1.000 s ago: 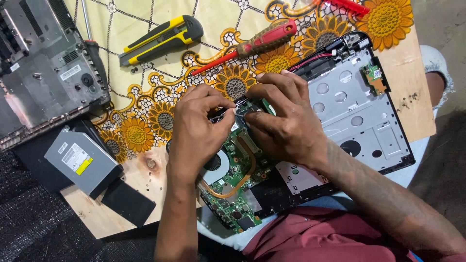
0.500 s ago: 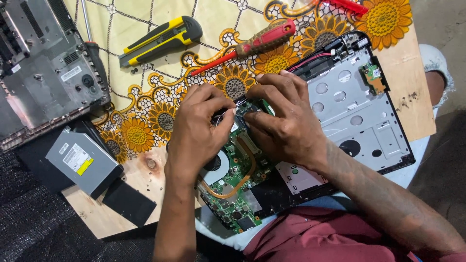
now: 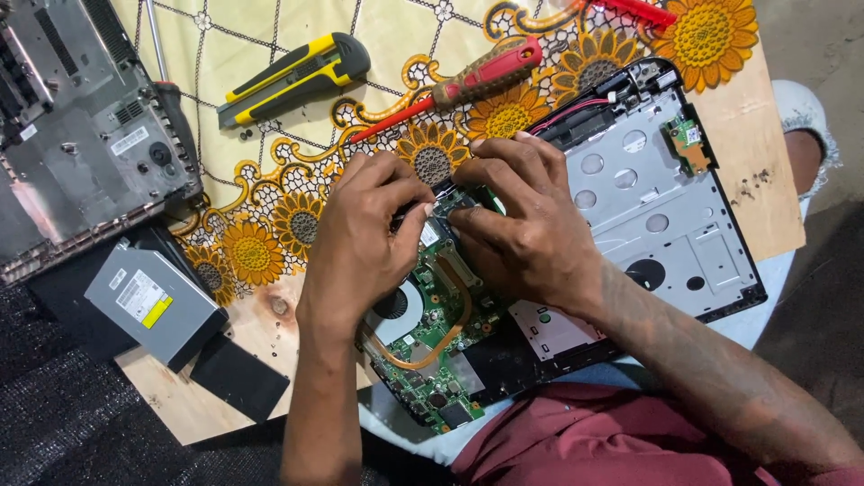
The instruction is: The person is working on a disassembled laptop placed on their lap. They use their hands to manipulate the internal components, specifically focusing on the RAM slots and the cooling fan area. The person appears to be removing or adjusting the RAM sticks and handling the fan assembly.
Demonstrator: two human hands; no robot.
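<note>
Motherboard: a green motherboard [image 3: 432,315] with a round fan and a curved copper heat pipe lies in the near left corner of an opened laptop base, close to the person's body.
Left hand: the left hand [image 3: 360,243] rests over the board's upper part, thumb and forefinger pinched narrow on a small dark part at the board's far edge; what that part is cannot be told.
Right hand: the right hand [image 3: 526,220] lies flat-fingered across the same spot, fingertips pressing down beside the left hand's; whether it grips anything cannot be told.
Laptop base: the black laptop base [image 3: 657,207] with its silver inner plate reaches to the right; a small green daughterboard [image 3: 688,144] sits near its far right corner.
Red screwdriver: a red screwdriver [image 3: 477,74] lies on the cloth just beyond the hands, tip pointing left.
Utility knife: a yellow and black utility knife [image 3: 292,76] lies left of the screwdriver, apart from it.
Cloth: a sunflower-patterned cloth [image 3: 252,247] covers the far part of the wooden tabletop [image 3: 162,396].
Optical drive: a grey optical drive [image 3: 148,301] lies at the left, near the tabletop's edge.
Cover: a grey laptop cover [image 3: 76,144] lies at the far left.
</note>
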